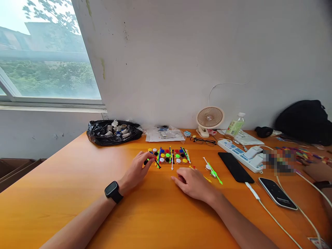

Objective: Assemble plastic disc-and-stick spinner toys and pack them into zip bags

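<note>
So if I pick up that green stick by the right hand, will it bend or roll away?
The green stick looks like thin plastic, so it is probably very light and may flex a little. It lies flat on the smooth table, so a nudge would likely slide it. A white piece sits at its far end, which might stop it rolling.

I am wearing a black smartwatch (112, 189) with a rounded square face on a black strap around my left wrist. Both my forearms are showing bare, with no sleeves reaching them. My right hand (193, 182) is wearing no rings or bands.
</note>
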Motion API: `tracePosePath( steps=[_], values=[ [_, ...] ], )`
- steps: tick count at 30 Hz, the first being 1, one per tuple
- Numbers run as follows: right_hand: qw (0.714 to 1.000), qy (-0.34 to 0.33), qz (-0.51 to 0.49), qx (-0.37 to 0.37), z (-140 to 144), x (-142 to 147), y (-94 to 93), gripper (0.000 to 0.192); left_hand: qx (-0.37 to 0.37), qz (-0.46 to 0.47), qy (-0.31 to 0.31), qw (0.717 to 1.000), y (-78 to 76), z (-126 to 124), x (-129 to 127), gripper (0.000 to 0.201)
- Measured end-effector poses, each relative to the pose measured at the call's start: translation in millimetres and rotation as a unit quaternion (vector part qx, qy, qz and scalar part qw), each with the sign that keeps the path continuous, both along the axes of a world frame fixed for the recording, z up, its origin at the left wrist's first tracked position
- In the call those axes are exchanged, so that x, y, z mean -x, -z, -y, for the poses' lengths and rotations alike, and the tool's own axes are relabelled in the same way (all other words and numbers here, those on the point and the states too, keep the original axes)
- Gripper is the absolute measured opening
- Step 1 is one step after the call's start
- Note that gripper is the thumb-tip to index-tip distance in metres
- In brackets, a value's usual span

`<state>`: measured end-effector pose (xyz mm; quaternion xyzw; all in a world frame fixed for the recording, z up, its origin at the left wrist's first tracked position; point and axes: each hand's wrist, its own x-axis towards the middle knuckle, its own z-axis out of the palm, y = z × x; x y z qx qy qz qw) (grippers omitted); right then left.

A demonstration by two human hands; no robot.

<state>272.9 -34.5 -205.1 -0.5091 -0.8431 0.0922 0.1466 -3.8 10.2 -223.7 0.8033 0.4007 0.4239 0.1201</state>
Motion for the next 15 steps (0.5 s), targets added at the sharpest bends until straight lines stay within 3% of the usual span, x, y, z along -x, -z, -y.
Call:
tracePosePath(
  steps=[4,8,11,15],
  values=[
    [0.999,0.042,-0.006,-0.003,-6.8,-9.2,0.3,0.048,0.004,0.002,0.026,1.0,-2.2,7.3,-6.2,0.015],
    [0.994,0.011,-0.108,-0.002,-3.7,-1.1,-7.1,0.039,0.008,0.01,0.051,0.999,-5.8,13.7,-10.5,0.014],
    [0.967,-0.045,-0.232,0.095,2.5,9.8,-11.9,0.035,-0.001,0.005,0.085,0.996,-7.6,20.6,-15.7,0.012],
    [0.9,-0.102,-0.344,0.246,7.8,21.1,-7.8,0.036,-0.031,-0.034,0.122,0.992,-6.6,29.6,-25.2,0.012]
  ],
)
